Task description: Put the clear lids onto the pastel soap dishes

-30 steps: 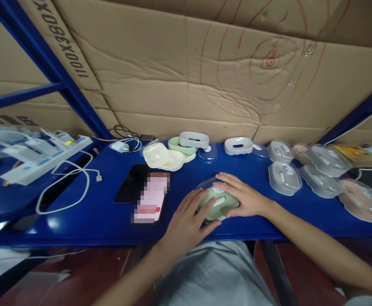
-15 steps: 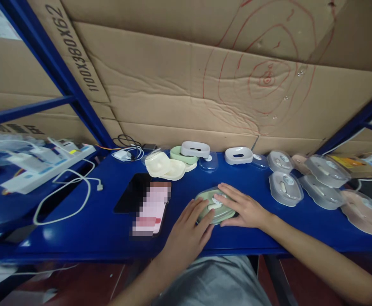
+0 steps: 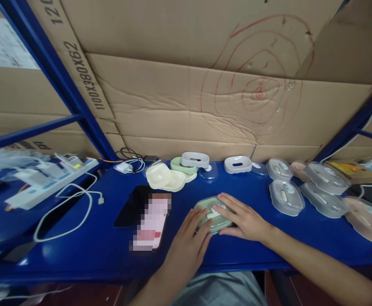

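A green oval box [image 3: 212, 222] with a clear lid, a pale bar-shaped piece and a round white label on top lies on the blue table before me. My left hand [image 3: 190, 238] grips its left and near side, fingertips resting on the lid. From the right, my right hand [image 3: 241, 216] curls round the other end, with fingers over the top and the thumb at the near edge. Between them the two hands cover part of the box, and its underside is hidden.
A phone [image 3: 152, 221] lies on a black object [image 3: 131, 208] to the left. Behind are cream pieces [image 3: 173, 180], a green tray [image 3: 182, 165] and white trays [image 3: 238, 164]. Several lidded boxes [image 3: 287, 198] stand right. A power strip [image 3: 50, 182] and white cable [image 3: 88, 212] lie far left.
The camera has tilted up a little, so everything sits lower in view. Both hands stay on the green box, with only slight finger movement.
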Demonstrator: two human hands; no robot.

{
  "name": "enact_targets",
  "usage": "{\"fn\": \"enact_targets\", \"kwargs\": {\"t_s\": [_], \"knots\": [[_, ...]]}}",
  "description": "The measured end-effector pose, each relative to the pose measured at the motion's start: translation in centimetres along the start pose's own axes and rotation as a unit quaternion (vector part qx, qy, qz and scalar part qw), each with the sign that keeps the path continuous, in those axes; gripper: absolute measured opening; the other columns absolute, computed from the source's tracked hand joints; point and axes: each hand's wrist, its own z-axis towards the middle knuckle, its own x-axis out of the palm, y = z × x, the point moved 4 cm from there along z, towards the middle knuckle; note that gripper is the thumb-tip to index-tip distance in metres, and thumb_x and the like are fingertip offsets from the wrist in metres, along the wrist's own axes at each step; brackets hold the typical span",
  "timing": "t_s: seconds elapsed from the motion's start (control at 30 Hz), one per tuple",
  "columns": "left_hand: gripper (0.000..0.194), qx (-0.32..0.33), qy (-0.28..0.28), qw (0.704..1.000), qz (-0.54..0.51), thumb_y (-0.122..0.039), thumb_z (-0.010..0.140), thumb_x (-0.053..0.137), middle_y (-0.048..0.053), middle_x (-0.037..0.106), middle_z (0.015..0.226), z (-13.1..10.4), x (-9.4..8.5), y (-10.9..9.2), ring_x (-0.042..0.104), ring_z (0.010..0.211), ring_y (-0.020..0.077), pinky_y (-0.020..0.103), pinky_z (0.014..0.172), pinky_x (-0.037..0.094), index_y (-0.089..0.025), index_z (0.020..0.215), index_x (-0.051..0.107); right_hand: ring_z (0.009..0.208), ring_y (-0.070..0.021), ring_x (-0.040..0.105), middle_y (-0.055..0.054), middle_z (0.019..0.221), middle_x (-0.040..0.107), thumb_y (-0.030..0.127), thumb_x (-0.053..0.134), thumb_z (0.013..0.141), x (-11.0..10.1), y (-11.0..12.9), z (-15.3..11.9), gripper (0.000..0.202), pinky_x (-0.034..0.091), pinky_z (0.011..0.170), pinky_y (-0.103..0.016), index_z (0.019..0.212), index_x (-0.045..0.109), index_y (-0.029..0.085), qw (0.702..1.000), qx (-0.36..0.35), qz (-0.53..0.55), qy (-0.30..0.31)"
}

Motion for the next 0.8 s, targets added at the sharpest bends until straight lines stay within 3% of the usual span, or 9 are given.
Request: {"fn": "enact_targets", "kwargs": {"t_s": [0.17, 0.3, 0.4, 0.5, 0.57, 0.63, 0.73, 0.8], "knots": [[0.036, 0.012, 0.06, 0.998, 0.017, -0.011, 0.103, 0.057, 0.012, 0.068, 0.144, 1.3, -0.9, 0.3, 0.065, 0.139, 0.0314, 0.052, 0.113, 0.062, -0.023, 0.137, 0.063, 0.16, -0.0361, 0.04, -0.021, 0.17, 0.044, 0.053, 0.075, 0.098, 0.0, -0.4, 0.8, 0.08, 0.049, 0.124, -0.056, 0.166, 0.045, 0.021, 0.999, 0.023, 0.003, 0.036], [0.047, 0.081, 0.126, 0.989, 0.01, -0.016, 0.101, 0.063, 0.011, 0.065, 0.15, 3.8, -2.5, 1.8, 0.068, 0.133, 0.0308, 0.052, 0.111, 0.061, -0.028, 0.146, 0.06, 0.161, -0.0356, 0.038, -0.021, 0.172, 0.041, 0.038, 0.071, 0.1, -1.7, -1.5, 0.9, 0.075, 0.038, 0.128, -0.064, 0.167, 0.042, 0.021, 0.995, 0.062, 0.025, 0.069], [0.045, 0.085, 0.131, 0.987, 0.042, -0.024, 0.104, 0.062, 0.011, 0.061, 0.156, 6.6, -4.1, 5.3, 0.065, 0.137, 0.0311, 0.051, 0.114, 0.057, -0.028, 0.149, 0.059, 0.16, -0.0351, 0.04, -0.017, 0.171, 0.044, 0.009, 0.059, 0.09, -3.8, -3.6, 0.0, 0.073, 0.029, 0.129, -0.071, 0.162, 0.05, 0.023, 0.99, 0.116, 0.001, 0.076], [0.035, 0.054, 0.133, 0.986, 0.081, -0.034, 0.108, 0.057, 0.013, 0.069, 0.146, 9.3, -5.3, 9.7, 0.067, 0.132, 0.0336, 0.055, 0.114, 0.054, -0.024, 0.141, 0.066, 0.154, -0.0333, 0.049, -0.013, 0.165, 0.053, -0.001, 0.047, 0.085, -5.5, -5.7, -0.6, 0.074, 0.031, 0.127, -0.07, 0.154, 0.06, 0.025, 0.979, 0.188, -0.052, 0.064], [0.033, 0.028, 0.144, 0.986, 0.074, -0.039, 0.109, 0.054, 0.011, 0.072, 0.14, 10.5, -5.8, 12.4, 0.071, 0.124, 0.0318, 0.051, 0.109, 0.056, -0.023, 0.135, 0.069, 0.148, -0.0315, 0.057, -0.013, 0.158, 0.061, 0.006, 0.045, 0.097, -5.9, -6.4, -0.5, 0.06, 0.039, 0.124, -0.064, 0.153, 0.061, 0.024, 0.97, 0.227, -0.053, 0.066], [0.032, 0.011, 0.144, 0.988, 0.058, -0.042, 0.11, 0.051, 0.009, 0.075, 0.134, 10.8, -6.1, 14.3, 0.072, 0.121, 0.0293, 0.047, 0.108, 0.056, -0.024, 0.129, 0.071, 0.143, -0.0315, 0.061, -0.013, 0.154, 0.065, 0.028, 0.049, 0.108, -5.7, -6.6, -0.2, 0.046, 0.045, 0.119, -0.059, 0.152, 0.062, 0.026, 0.965, 0.248, -0.024, 0.084], [0.035, -0.004, 0.132, 0.99, 0.051, -0.044, 0.111, 0.046, 0.008, 0.077, 0.128, 10.1, -6.2, 16.2, 0.073, 0.119, 0.0273, 0.043, 0.107, 0.055, -0.024, 0.123, 0.072, 0.148, -0.0334, 0.057, -0.011, 0.159, 0.06, 0.053, 0.055, 0.108, -5.4, -7.1, 0.0, 0.051, 0.044, 0.122, -0.06, 0.154, 0.061, 0.032, 0.957, 0.263, 0.028, 0.121], [0.036, -0.013, 0.13, 0.99, 0.053, -0.045, 0.111, 0.046, 0.008, 0.078, 0.123, 9.4, -6.2, 17.1, 0.074, 0.114, 0.0271, 0.042, 0.102, 0.056, -0.023, 0.118, 0.073, 0.153, -0.0335, 0.051, -0.008, 0.163, 0.056, 0.051, 0.054, 0.108, -5.7, -8.2, -0.4, 0.051, 0.037, 0.126, -0.063, 0.156, 0.058, 0.035, 0.947, 0.278, 0.045, 0.155]]}}
